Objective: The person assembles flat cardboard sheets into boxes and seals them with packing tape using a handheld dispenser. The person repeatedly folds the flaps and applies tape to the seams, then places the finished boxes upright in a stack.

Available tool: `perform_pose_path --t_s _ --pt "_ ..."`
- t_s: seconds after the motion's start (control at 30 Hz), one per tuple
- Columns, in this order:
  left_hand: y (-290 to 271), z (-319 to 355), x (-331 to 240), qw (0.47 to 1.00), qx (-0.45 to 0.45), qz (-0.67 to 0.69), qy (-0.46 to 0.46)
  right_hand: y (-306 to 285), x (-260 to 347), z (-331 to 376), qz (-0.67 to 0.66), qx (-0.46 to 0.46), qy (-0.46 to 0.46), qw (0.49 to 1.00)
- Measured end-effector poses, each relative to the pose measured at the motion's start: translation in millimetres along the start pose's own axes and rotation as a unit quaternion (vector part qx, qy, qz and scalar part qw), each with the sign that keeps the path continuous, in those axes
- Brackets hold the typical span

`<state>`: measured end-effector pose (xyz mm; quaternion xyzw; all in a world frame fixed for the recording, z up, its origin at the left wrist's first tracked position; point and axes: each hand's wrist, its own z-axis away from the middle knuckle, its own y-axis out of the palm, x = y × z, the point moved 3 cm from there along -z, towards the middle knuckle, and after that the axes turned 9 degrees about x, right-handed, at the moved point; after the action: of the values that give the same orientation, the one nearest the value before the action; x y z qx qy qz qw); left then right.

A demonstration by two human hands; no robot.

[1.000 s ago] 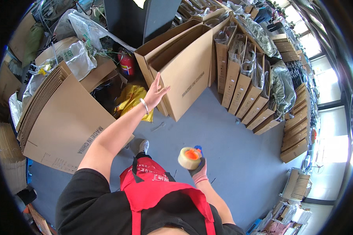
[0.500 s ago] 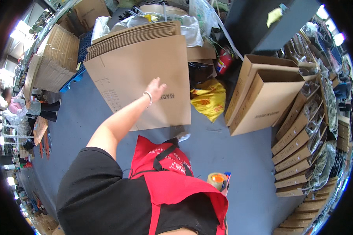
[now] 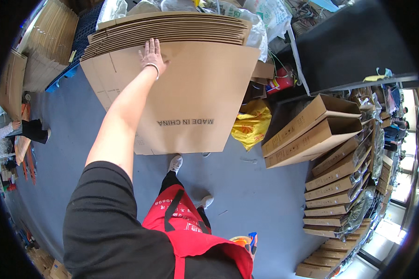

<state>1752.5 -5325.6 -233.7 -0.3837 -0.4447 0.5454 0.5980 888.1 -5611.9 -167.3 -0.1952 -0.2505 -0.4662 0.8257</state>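
My left hand rests with fingers stretched out on the upper part of the front flattened cardboard box, close to its top edge. That sheet is the front one of a leaning stack of flattened cardboard boxes. A bracelet circles my left wrist. Low by my right side, a tape dispenser with a blue part and a tape roll shows past the edge of my red apron. My right hand is closed on it, mostly hidden behind the apron.
A yellow bag and a red fire extinguisher stand right of the stack. Upright open cartons and a row of boxes line the right side. At left are stacked cardboard and another person.
My left hand has moved up and left, onto the cardboard near its top edge. The view has shifted closer to the stack. The tape dispenser stays at my right side.
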Motion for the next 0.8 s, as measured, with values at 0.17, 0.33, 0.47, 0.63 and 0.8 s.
perform_pose_path --t_s 0.17,0.33,0.47,0.63,0.8 --pt "-17.9 69.7 24.6 0.964 -0.211 0.064 0.151 120.9 88.3 25.2 0.112 0.101 -0.109 0.983" --pt "-47.8 254.9 80.4 0.888 -0.259 0.239 0.295 177.9 233.1 75.3 0.035 0.170 -0.308 0.935" --pt "-26.5 471.6 116.9 0.902 -0.182 0.227 0.319 170.9 312.7 102.3 0.426 0.145 -0.537 0.714" --pt "11.4 638.7 150.8 0.949 -0.240 0.159 0.128 172.1 287.9 87.0 0.699 0.322 -0.459 0.444" --pt "126.3 685.8 297.8 0.867 -0.295 0.243 -0.320 110.7 178.0 48.6 0.817 0.470 -0.271 0.193"
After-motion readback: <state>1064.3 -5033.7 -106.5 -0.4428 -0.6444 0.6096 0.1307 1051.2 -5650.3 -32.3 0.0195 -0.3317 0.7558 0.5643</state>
